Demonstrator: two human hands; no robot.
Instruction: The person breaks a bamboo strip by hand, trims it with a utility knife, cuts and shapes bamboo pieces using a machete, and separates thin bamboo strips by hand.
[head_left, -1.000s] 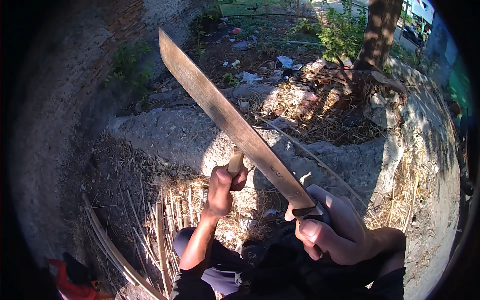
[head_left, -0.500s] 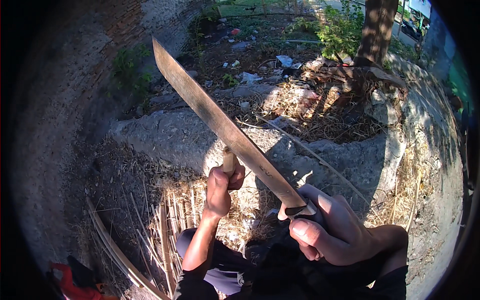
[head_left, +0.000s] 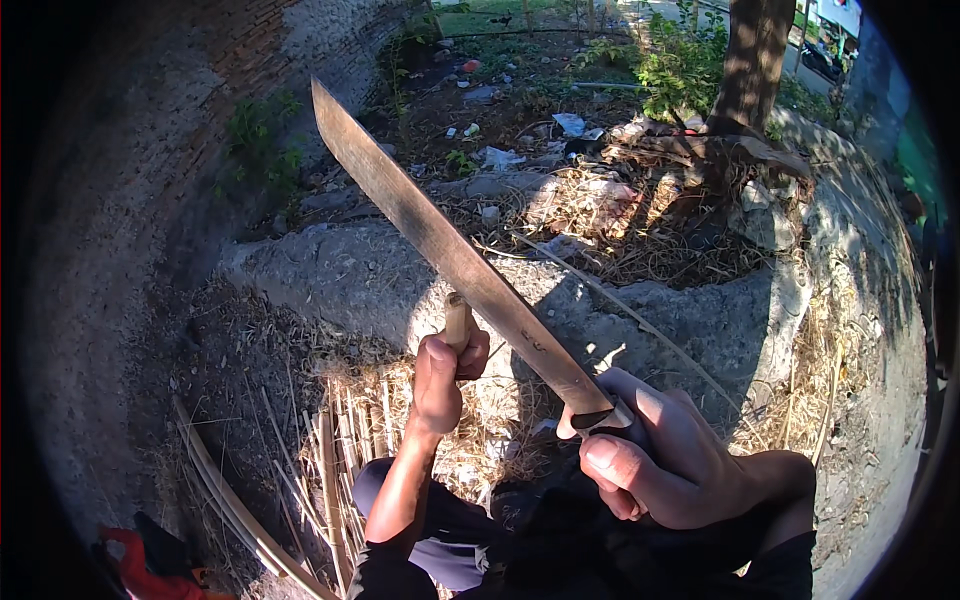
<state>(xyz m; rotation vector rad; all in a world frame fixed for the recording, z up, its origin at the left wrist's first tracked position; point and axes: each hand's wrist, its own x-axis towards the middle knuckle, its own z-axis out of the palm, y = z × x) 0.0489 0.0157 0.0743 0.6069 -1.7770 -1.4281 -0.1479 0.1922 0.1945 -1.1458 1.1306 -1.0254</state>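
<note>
- As the machete (head_left: 450, 250) looks stiff and weighty, its handle (head_left: 632, 432) is the safe hold, right hand (head_left: 680, 460) wrapped around.
- Left hand (head_left: 440, 388) clasps the likely light stick (head_left: 457, 322).

A long knife (head_left: 450, 250) slants across the view, tip toward the upper left, its broad, brownish-grey blade bearing a small dark mark near the handle. The handle is mostly hidden inside the right hand (head_left: 665, 455). A short, pale stick (head_left: 457, 322) stands nearly upright in the left hand (head_left: 440, 385), its top end at the blade's lower edge; whether they touch is unclear.
</note>
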